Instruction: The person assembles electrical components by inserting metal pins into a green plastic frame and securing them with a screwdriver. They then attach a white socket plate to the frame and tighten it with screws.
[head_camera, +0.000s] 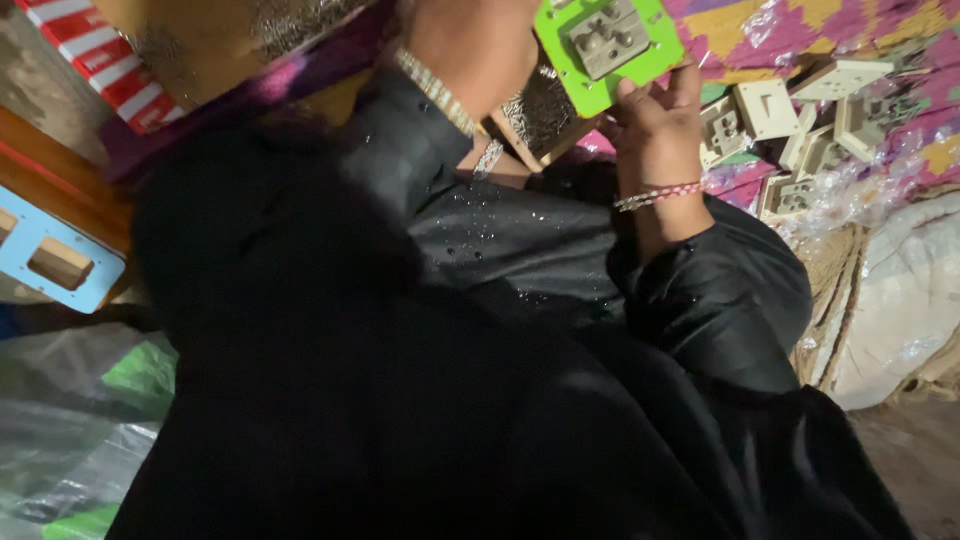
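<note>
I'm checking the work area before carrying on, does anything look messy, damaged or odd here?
The beige switch parts lie in a loose jumble, tilted every way, among crumpled clear plastic on the patterned cloth. The right hand holds a green plate carrying one such part. Nothing looks broken or spilled.

Packaging only: crinkled clear plastic wrap (850, 190) under the cream parts at right; clear and green plastic bags (80, 430) heaped bottom left; red-and-white striped carton corner (95, 55) top left. No labels, signs or screens seen

Right hand (655, 125) gripping green plate (605, 45), left hand (470, 45) beside, cream switch parts (790, 130) nearby
</note>
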